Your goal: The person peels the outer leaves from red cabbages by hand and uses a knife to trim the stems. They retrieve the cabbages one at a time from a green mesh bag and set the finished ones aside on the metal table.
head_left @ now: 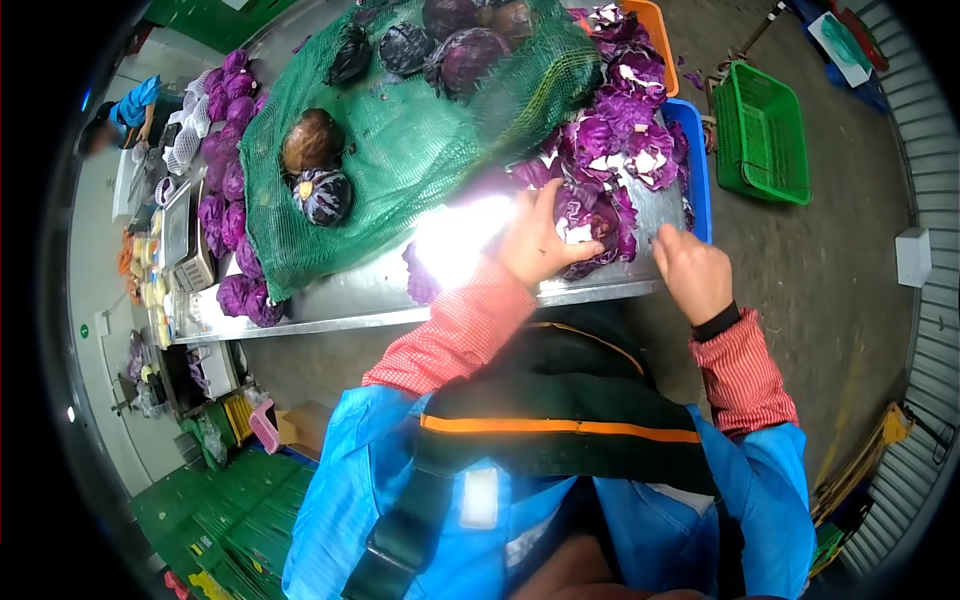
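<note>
The left hand (535, 240) clasps a red cabbage (598, 228) mid-frame and the right hand (693, 275) is curled beside it, grip unclear; with stripped leaves (630, 110) heaped upper right, cleaned heads (225, 195) lining the left and others left in the green net sack (420, 140), work seems midway.

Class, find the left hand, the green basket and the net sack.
Left hand (540, 242), head view, back of hand.
Green basket (768, 132), head view, bare floor.
Net sack (420, 160), head view, flat mesh.

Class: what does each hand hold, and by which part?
The left hand grips a red cabbage by its near side. The right hand is closed; its contents cannot be told.
</note>
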The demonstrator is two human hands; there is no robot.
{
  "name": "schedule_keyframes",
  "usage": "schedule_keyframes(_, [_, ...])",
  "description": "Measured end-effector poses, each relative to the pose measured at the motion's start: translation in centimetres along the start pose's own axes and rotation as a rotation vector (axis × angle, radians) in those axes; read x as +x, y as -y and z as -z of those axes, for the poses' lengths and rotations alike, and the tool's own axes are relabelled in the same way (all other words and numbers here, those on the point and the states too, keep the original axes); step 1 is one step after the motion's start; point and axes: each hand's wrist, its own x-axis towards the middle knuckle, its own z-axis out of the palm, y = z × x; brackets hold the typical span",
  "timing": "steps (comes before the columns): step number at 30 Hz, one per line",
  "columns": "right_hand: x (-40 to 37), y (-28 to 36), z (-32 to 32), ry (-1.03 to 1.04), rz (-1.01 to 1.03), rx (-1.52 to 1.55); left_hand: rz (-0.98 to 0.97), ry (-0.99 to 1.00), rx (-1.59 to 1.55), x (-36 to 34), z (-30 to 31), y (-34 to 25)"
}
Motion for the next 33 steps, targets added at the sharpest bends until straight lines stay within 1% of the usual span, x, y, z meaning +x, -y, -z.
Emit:
schedule_keyframes(1, [0.4,-0.3,-0.5,0.023,-0.096,0.103,-0.003,-0.002,0.019,-0.1,-0.1,-0.1])
schedule_keyframes(4, [1.5,-0.7,-1.9,0.027,-0.247,0.28,-0.018,-0.032,0.034,-0.3,-0.7,-0.1])
schedule_keyframes(5, [1.4,-0.5,-1.8,0.089,-0.216,0.3,-0.022,-0.051,0.034,-0.3,-0.8,0.0])
schedule_keyframes(8, [1.8,2.4,1.2,0.087,-0.105,0.404,-0.035,-0.039,-0.014,-0.4,-0.4,0.5])
schedule_keyframes(9, [1.9,2.7,0.8,0.046,-0.065,0.4,-0.058,-0.045,-0.019,-0.4,-0.3,0.4])
schedule_keyframes(11, [3.3,3.6,-0.2,-0.05,-0.079,0.324,-0.102,-0.056,-0.031,-0.5,-0.5,0.1])
schedule_keyframes(12, [4.3,4.0,-0.8,-0.099,-0.087,0.284,-0.175,-0.075,0.002,-0.6,-0.6,0.2])
schedule_keyframes(13, [5.4,4.0,-1.8,0.042,-0.147,0.183,-0.249,-0.093,0.035,-0.6,-0.8,0.5])
schedule_keyframes(14, [6.4,3.5,-2.7,0.048,-0.124,0.155,-0.324,-0.11,0.07,-0.7,-0.9,0.7])
schedule_keyframes(15, [7.6,2.9,-3.8,0.064,-0.126,0.2,-0.32,-0.124,0.056,-0.7,-1.2,0.8])
schedule_keyframes(18, [10.2,2.4,-4.8,0.155,-0.136,0.273,-0.108,-0.052,-0.077,-0.7,-0.3,0.6])
schedule_keyframes(19, [10.6,2.3,-6.3,0.096,-0.12,0.27,-0.082,-0.038,-0.111,-0.6,-0.3,0.9])
schedule_keyframes(20, [11.0,1.9,-7.4,0.062,-0.129,0.281,-0.16,-0.034,-0.081,-0.6,-0.2,1.0])
schedule_keyframes(22, [11.3,0.2,-11.6,0.132,-0.185,0.241,-0.313,-0.029,-0.01,-1.6,0.1,1.2])
schedule_keyframes(23, [10.8,0.1,-11.9,0.176,-0.257,0.359,-0.378,-0.058,0.045,-2.3,-0.3,1.7])
schedule_keyframes(24, [10.4,0.2,-12.3,0.186,-0.316,0.38,-0.423,-0.088,0.015,-2.7,-0.7,2.8])
schedule_keyframes(26, [10.0,0.3,-12.4,0.138,-0.364,0.419,-0.332,-0.046,-0.12,-3.3,0.3,4.5])
schedule_keyframes(29, [10.1,0.6,-12.5,0.103,-0.429,0.417,-0.302,0.091,-0.232,-3.8,3.4,5.6])
schedule_keyframes(30, [9.9,0.9,-12.3,0.086,-0.458,0.427,-0.259,0.078,-0.254,-3.8,3.9,4.9])
schedule_keyframes(31, [9.9,1.3,-12.3,0.067,-0.436,0.439,-0.215,0.067,-0.277,-4.0,4.3,4.3])
schedule_keyframes(33, [10.1,2.7,-11.9,0.036,-0.394,0.457,-0.237,-0.019,-0.161,-3.7,4.6,2.5])
